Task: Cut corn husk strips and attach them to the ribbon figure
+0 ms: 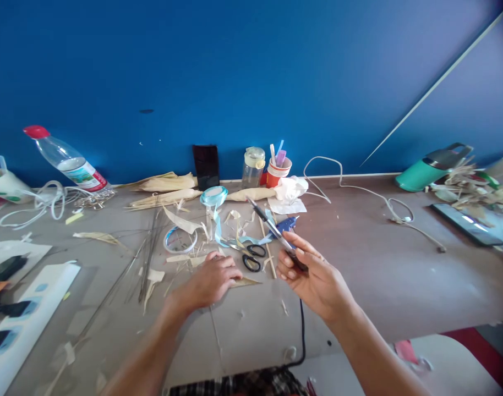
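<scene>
A pen (272, 225) points up and to the left, held in my right hand (311, 272) with the fingers wrapped round its lower end. My left hand (214, 280) rests low over the table, its fingers bent together over a pale dry husk piece (246, 281) that sticks out to the right. What lies under the palm is hidden. Black-handled scissors (251, 263) lie between my hands. Just behind the pen is a blue glue gun (286, 224). A light blue ribbon roll (213, 196) and a ring of tape (180, 240) lie farther back.
Along the blue wall stand a tilted bottle (76, 165), a dark phone (206, 168), a jar (252, 168) and a red-white cup (278, 171). Thin wires (149, 258) and a power strip (40, 302) lie left. A white cable (371, 191), green bottle (419, 175) and phone (466, 224) lie right.
</scene>
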Motion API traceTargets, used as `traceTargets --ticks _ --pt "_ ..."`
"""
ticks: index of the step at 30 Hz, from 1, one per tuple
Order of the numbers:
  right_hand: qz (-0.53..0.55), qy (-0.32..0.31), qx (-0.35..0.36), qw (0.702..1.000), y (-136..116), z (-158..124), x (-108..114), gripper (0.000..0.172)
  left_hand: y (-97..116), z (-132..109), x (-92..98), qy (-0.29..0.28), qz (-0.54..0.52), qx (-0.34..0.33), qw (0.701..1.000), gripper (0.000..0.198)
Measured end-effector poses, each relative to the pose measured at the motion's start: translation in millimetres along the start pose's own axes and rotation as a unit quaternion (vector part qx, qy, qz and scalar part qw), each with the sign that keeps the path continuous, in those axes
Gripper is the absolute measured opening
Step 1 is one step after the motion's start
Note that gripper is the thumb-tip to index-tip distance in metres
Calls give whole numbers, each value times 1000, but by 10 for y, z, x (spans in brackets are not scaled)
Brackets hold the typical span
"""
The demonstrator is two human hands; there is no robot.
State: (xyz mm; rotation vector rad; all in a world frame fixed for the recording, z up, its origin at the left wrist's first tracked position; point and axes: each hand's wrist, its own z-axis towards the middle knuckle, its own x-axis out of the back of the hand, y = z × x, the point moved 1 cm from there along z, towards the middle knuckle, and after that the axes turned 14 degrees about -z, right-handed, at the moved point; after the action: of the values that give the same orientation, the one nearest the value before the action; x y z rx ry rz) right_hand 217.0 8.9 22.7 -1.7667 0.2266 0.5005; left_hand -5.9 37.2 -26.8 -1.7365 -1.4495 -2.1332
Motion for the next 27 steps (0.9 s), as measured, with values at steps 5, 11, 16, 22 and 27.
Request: traceTargets --ticks 5,11,16,22,27 --pt "-21 6 24 999 105 -78 -44 23 9 12 -6 7 8 0 1000 19" --pt "-76 -15 37 996 41 -134 -111 10 -7 6 -15 24 17 -2 1000 21" --pt "-95 -76 -14 992 -5 -27 -65 23 -23 3 -28 20 44 0 999 28" --pt "-164 -67 75 981 -95 -58 -24 25 -24 8 -35 20 28 7 999 25" --pt "-239 43 127 962 -40 -68 -38 22 -19 14 -27 9 26 1 1000 16"
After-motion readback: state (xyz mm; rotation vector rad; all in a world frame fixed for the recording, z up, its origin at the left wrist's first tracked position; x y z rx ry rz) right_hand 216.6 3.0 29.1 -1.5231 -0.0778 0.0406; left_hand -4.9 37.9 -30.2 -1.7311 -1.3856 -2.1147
